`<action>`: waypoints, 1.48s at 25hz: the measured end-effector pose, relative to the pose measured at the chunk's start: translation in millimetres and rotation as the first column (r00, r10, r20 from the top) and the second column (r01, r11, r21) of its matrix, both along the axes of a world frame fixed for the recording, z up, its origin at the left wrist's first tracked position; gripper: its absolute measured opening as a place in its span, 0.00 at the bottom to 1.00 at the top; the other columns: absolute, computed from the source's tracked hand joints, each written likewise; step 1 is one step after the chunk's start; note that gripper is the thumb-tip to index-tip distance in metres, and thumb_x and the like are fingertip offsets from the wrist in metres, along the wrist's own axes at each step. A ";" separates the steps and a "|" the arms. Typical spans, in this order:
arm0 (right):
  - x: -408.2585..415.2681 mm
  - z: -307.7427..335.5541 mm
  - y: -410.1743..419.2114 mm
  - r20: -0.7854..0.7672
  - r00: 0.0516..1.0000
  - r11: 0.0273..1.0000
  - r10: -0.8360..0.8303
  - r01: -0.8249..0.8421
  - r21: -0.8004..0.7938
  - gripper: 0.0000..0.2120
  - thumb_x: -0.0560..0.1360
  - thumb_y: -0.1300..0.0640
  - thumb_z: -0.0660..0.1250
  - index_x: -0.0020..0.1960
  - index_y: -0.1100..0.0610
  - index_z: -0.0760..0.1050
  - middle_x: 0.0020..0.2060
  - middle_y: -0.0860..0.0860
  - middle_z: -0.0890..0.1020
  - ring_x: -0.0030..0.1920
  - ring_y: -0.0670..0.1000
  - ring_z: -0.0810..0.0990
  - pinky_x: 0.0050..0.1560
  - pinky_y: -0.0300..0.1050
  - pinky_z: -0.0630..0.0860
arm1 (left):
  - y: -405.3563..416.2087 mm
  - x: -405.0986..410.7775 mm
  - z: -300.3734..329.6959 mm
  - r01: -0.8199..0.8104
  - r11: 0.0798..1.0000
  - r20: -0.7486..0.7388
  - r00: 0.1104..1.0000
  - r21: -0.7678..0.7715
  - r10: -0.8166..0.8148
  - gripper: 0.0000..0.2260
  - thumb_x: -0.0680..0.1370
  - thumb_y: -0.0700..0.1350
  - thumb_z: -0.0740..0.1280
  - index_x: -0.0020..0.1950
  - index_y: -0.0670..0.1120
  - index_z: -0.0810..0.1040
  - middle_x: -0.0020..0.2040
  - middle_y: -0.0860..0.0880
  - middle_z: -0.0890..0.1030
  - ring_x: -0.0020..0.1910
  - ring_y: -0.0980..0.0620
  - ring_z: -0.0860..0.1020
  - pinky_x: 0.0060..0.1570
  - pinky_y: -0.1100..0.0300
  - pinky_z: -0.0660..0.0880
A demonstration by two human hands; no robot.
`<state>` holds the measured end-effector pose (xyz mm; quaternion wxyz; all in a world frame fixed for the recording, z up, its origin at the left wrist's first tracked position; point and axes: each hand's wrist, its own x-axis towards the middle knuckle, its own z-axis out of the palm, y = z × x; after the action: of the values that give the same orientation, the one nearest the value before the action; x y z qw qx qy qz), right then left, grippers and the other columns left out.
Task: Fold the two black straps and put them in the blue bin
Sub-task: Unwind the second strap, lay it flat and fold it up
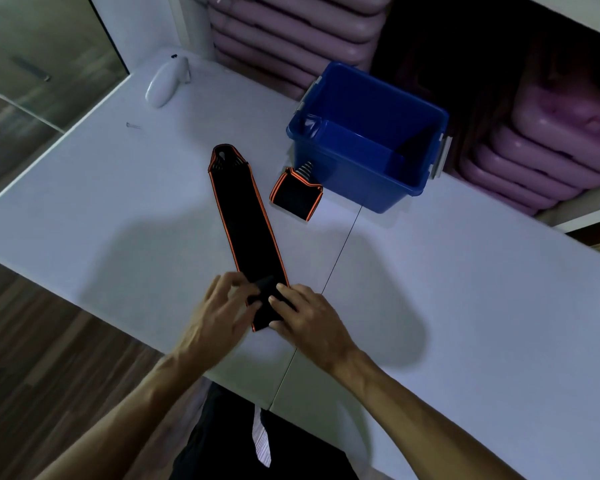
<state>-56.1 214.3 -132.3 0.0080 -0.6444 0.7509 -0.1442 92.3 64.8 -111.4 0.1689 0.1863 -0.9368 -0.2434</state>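
A long black strap with orange edging (246, 223) lies flat on the white table (118, 209), running from the middle toward me. My left hand (222, 310) and my right hand (305, 313) both pinch its near end, which is turned up between my fingers. A second black strap (296, 196), folded into a short bundle, rests on the table against the front of the blue bin (371, 188). The bin stands open at the back right, with only a dark shape visible low inside it.
A white oblong device (165, 83) lies at the table's far left corner, with a small metal pin (132, 125) nearby. Stacks of pink plastic items (548, 147) stand behind and right of the bin. A seam (340, 251) runs across the table.
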 end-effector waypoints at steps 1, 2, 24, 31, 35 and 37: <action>0.2 -1.7 -0.9 -0.006 1.000 1.000 0.010 -0.010 0.003 0.18 0.79 0.49 0.65 0.63 0.60 0.76 0.62 0.59 0.79 0.58 0.60 0.77 0.50 0.54 0.79 | 8.4 9.1 -3.6 0.050 0.999 0.028 0.998 -0.012 -0.049 0.13 0.78 0.50 0.67 0.55 0.42 0.80 0.56 0.42 0.76 0.54 0.46 0.76 0.54 0.56 0.75; -0.1 -2.6 -1.6 -0.003 1.000 1.000 0.018 -0.018 0.006 0.19 0.80 0.48 0.63 0.64 0.60 0.76 0.63 0.60 0.79 0.58 0.59 0.77 0.51 0.54 0.79 | 14.1 15.1 -7.2 0.088 0.996 0.061 0.994 -0.033 -0.086 0.14 0.78 0.52 0.66 0.56 0.43 0.80 0.57 0.43 0.77 0.56 0.46 0.76 0.56 0.56 0.75; -29.0 4.6 -5.8 0.026 0.977 0.975 0.212 -0.210 -0.078 0.17 0.81 0.49 0.62 0.62 0.60 0.78 0.60 0.61 0.80 0.47 0.59 0.79 0.49 0.53 0.79 | 10.6 2.3 -9.4 0.094 0.975 0.073 0.994 -0.201 -0.081 0.13 0.79 0.50 0.61 0.52 0.43 0.80 0.48 0.46 0.81 0.45 0.47 0.82 0.43 0.58 0.79; -12.1 19.1 -5.6 0.204 0.978 0.999 0.049 -0.050 -0.001 0.20 0.76 0.49 0.68 0.64 0.56 0.74 0.64 0.60 0.75 0.56 0.60 0.74 0.51 0.57 0.77 | -35.0 -51.5 8.6 -0.116 0.992 0.093 0.988 -0.049 0.120 0.21 0.82 0.51 0.57 0.72 0.43 0.68 0.75 0.39 0.63 0.74 0.40 0.62 0.71 0.49 0.64; 20.5 26.7 -19.3 0.171 0.955 0.967 -0.244 0.227 0.113 0.32 0.68 0.31 0.67 0.59 0.55 0.72 0.67 0.59 0.72 0.57 0.60 0.72 0.51 0.55 0.75 | -68.5 -98.4 -8.2 -0.218 0.975 0.401 0.898 0.050 0.180 0.26 0.83 0.53 0.50 0.79 0.45 0.50 0.79 0.41 0.43 0.78 0.42 0.41 0.75 0.41 0.48; 32.3 26.2 -30.8 0.128 0.930 0.934 -0.345 0.328 0.140 0.30 0.67 0.34 0.69 0.56 0.56 0.70 0.67 0.59 0.72 0.54 0.60 0.73 0.48 0.56 0.75 | -77.8 -102.6 -15.7 -0.222 0.975 0.427 0.884 0.028 0.189 0.26 0.83 0.53 0.49 0.79 0.46 0.48 0.79 0.41 0.42 0.78 0.43 0.40 0.75 0.40 0.47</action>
<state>-23.8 183.5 -106.1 0.0773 -0.4918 0.8547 -0.1474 -10.4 -13.0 -127.2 -0.0197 0.3390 -0.9160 -0.2137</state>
